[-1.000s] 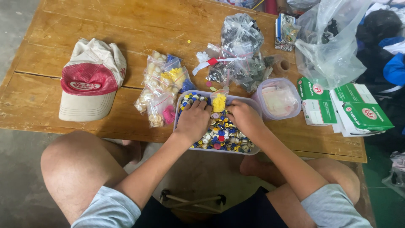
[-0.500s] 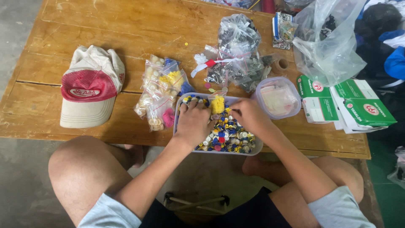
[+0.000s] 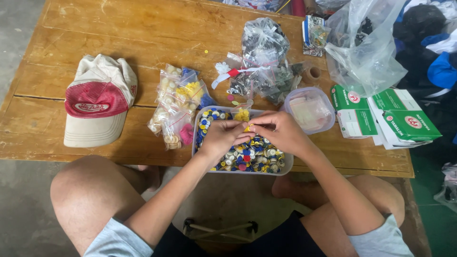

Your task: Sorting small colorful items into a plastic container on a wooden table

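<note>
Both hands are now meeting over the tray's middle, where half a second ago they were sitting a little apart above the buttons. Going left to right: the cap [image 3: 97, 101] is lying on the table [image 3: 119, 33], the small bags [image 3: 178, 109] are resting just beside the tray [image 3: 196, 143], and the left hand [image 3: 223, 137] is curling inward, fingertips pinching toward a small yellow button [image 3: 248, 127]. The right hand [image 3: 281, 131] is closing on that same piece from the other side, so it is sitting between the two, directly above the buttons [image 3: 252, 159]. Whether both are truly gripping it I cannot tell. Forearms are angling in from the knees, wrists bent down.
</note>
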